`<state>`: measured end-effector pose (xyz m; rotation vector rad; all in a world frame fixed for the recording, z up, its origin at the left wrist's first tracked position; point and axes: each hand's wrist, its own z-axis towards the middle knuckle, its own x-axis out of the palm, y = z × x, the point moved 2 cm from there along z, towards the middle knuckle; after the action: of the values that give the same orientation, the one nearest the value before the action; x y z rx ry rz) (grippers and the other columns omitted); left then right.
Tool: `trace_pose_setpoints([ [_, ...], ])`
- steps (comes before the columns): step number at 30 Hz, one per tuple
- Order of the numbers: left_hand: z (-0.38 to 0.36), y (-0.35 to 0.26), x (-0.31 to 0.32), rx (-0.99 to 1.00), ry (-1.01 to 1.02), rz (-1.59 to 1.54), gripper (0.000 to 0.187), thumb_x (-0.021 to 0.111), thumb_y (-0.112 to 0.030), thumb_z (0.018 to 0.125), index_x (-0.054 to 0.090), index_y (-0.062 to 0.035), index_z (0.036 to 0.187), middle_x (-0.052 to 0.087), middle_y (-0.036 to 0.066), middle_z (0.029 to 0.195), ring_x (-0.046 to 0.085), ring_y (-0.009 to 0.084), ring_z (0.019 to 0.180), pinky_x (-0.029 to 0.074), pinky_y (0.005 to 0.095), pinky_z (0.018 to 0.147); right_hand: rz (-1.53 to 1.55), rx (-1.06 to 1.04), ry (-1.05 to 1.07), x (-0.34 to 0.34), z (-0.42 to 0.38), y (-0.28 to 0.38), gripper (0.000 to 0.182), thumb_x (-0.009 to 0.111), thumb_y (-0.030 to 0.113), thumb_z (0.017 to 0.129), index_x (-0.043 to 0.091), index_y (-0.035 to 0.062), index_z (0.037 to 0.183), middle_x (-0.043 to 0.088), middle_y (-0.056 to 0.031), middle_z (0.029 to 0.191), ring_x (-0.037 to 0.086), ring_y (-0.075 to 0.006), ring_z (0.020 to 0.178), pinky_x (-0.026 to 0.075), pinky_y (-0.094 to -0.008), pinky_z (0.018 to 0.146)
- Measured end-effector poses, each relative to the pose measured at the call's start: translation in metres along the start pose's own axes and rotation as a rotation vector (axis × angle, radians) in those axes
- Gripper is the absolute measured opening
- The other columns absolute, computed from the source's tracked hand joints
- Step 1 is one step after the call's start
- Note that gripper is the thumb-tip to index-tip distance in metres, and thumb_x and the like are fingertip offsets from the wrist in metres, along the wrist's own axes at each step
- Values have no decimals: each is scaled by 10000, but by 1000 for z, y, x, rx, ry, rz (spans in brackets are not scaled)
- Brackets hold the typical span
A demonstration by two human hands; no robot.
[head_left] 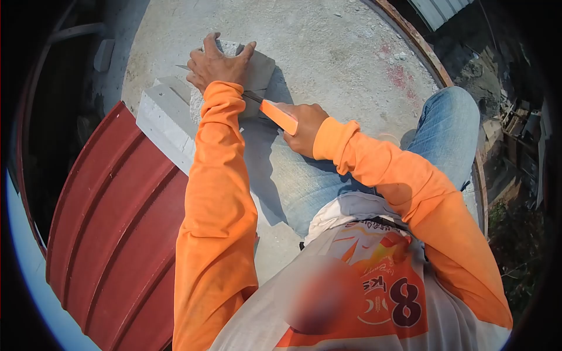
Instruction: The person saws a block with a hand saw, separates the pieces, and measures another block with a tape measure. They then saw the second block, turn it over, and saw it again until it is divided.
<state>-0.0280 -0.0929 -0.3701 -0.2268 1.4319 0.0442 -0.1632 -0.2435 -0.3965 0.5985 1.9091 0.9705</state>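
My left hand presses down on a light grey concrete block, thumb and fingers spread and hooked over its top. A handsaw with an orange handle is in my right hand, the fingers wrapped round the grip. Its blade runs against the block and passes beneath my left hand and wrist, so most of it is hidden. The thin tip of the blade pokes out on the left side. Another pale grey block lies just below and left of the left hand.
Dusty concrete floor with crumbs surrounds the block, bounded at right by a curved rim. Red ribbed roofing slopes off at lower left. My bent jeans-clad knee is at right. Debris lies beyond the rim, lower down.
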Motion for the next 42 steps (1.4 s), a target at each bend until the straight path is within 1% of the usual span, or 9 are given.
trace_pose_setpoints([
  [9, 5, -2, 8, -1, -91, -18, 756, 756, -621, 634, 566, -222, 1247, 539, 133, 1096, 496, 309, 1104, 327, 476, 944, -49, 34, -8, -120, -205, 23, 614, 556, 27, 771, 461, 105, 1373, 661, -195, 1045, 656, -369, 809, 550, -379, 721],
  [15, 4, -1, 6, -18, -80, 0, 748, 754, -619, 633, 575, -218, 1238, 544, 133, 1104, 492, 304, 1109, 324, 475, 953, 76, 29, 10, -8, -4, -14, 539, 589, 148, 795, 523, 149, 1330, 671, -209, 895, 651, -395, 804, 541, -433, 738],
  [20, 0, 2, 8, 26, -72, 12, 747, 753, -613, 640, 574, -207, 1241, 551, 136, 1099, 496, 301, 1100, 333, 466, 949, 65, 78, 52, -25, -44, -4, 595, 558, 97, 797, 445, 125, 1380, 659, -214, 917, 632, -409, 801, 539, -433, 721],
  [23, 9, 10, 9, -15, -8, -39, 783, 750, -651, 609, 576, -224, 1242, 545, 145, 1148, 465, 344, 1183, 353, 505, 968, -102, -12, 142, -103, -162, -4, 664, 501, -30, 725, 456, 89, 1377, 554, -166, 1311, 656, -353, 959, 557, -357, 825],
  [26, 2, -1, 14, 16, -68, -23, 778, 759, -644, 608, 572, -232, 1241, 536, 146, 1133, 469, 343, 1167, 360, 493, 965, -34, 62, 9, -111, -168, 9, 566, 567, -12, 759, 523, 102, 1311, 650, -137, 1148, 670, -348, 830, 574, -364, 711],
  [31, -2, -5, 11, -9, -112, -3, 782, 761, -642, 604, 569, -232, 1241, 530, 150, 1147, 467, 342, 1169, 365, 479, 960, 45, -5, 91, -18, 22, -18, 383, 542, 148, 796, 586, 176, 1176, 668, -203, 897, 629, -426, 796, 533, -448, 732],
  [33, 0, 2, 15, -7, -77, -18, 790, 759, -646, 604, 567, -227, 1246, 534, 153, 1157, 472, 340, 1170, 367, 483, 959, 13, 26, 220, -26, 29, -15, 546, 548, 106, 759, 528, 164, 1302, 649, -207, 873, 611, -431, 801, 518, -444, 733],
  [39, 19, 17, 4, -14, -24, -33, 775, 737, -632, 656, 569, -167, 1253, 548, 157, 1106, 498, 319, 1104, 346, 470, 925, 79, 153, 180, -93, -127, -17, 593, 586, 91, 771, 482, 125, 1353, 676, -187, 895, 648, -403, 796, 543, -443, 708],
  [42, -3, -3, 6, 9, -48, 16, 770, 738, -621, 662, 558, -171, 1261, 549, 156, 1098, 499, 313, 1095, 345, 474, 917, -19, -80, -30, -117, -171, -3, 599, 566, 45, 760, 497, 137, 1348, 676, -173, 896, 647, -397, 763, 539, -432, 686],
])
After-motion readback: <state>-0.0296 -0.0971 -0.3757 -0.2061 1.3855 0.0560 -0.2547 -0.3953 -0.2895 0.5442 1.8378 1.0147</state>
